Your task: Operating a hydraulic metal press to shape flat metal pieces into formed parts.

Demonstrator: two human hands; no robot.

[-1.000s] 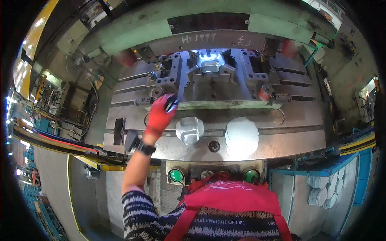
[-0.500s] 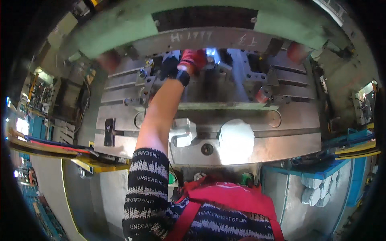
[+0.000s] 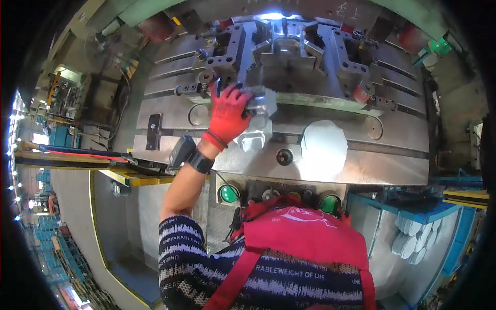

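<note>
Only the left hand (image 3: 227,116) shows, in a red glove with a dark wristband; the right hand is nowhere in view, hidden below the red apron (image 3: 305,235) or out of frame. The left fingers are curled over a pressed metal part (image 3: 258,106), gripping its upper edge, though the glove hides how the thumb sits. The part lies at the front lip of the die block (image 3: 289,57), just above another formed piece (image 3: 253,138) on the steel press bed (image 3: 361,165). A round flat blank (image 3: 324,147) rests to the right, well apart from the hand. Two green push buttons (image 3: 228,194) sit at the bed's front edge. A stack of pale blanks (image 3: 413,240) lower right is blurred. Half a second earlier the arm reached deeper into the die; the hand has since drawn back toward the bed's front.
</note>
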